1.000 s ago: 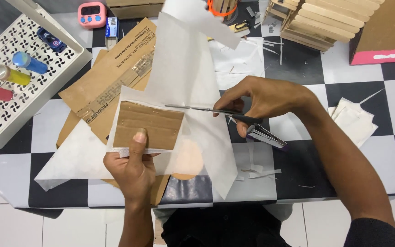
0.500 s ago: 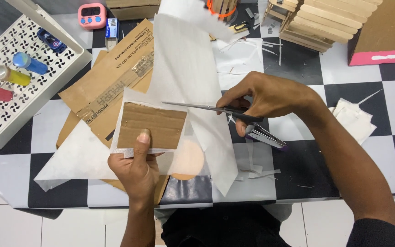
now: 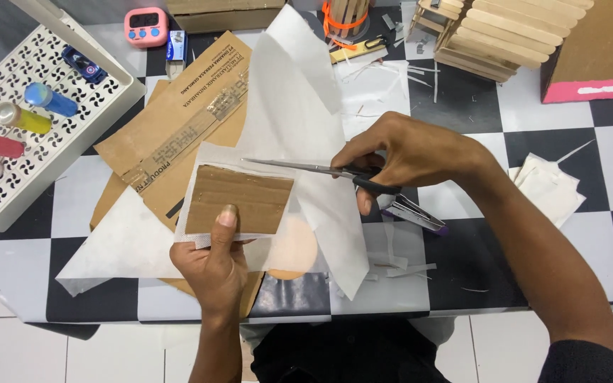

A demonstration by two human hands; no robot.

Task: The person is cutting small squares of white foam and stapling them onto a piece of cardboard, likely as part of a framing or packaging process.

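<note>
Head view: I see both hands over a checkered desk (image 3: pixel 555 106), cutting in hand.
Left hand (image 3: pixel 211 266): closed on the lower edge of a brown cardboard piece (image 3: pixel 239 200), thumb on top, white paper beneath it.
Right hand (image 3: pixel 406 152): fingers through the scissors (image 3: pixel 321 170) handles, blades nearly closed, I judge.
Key relation: scissors lie horizontally along the cardboard's upper edge, tips pointing frame-left; the cardboard's long axis runs the same way.
White paper sheet (image 3: pixel 299 106): rises toward the upper centre.
Around: stapler (image 3: pixel 413 211) just below the right hand; white tray (image 3: pixel 37 128) with bottles upper left; large flattened cardboard (image 3: pixel 172 128) underneath.
</note>
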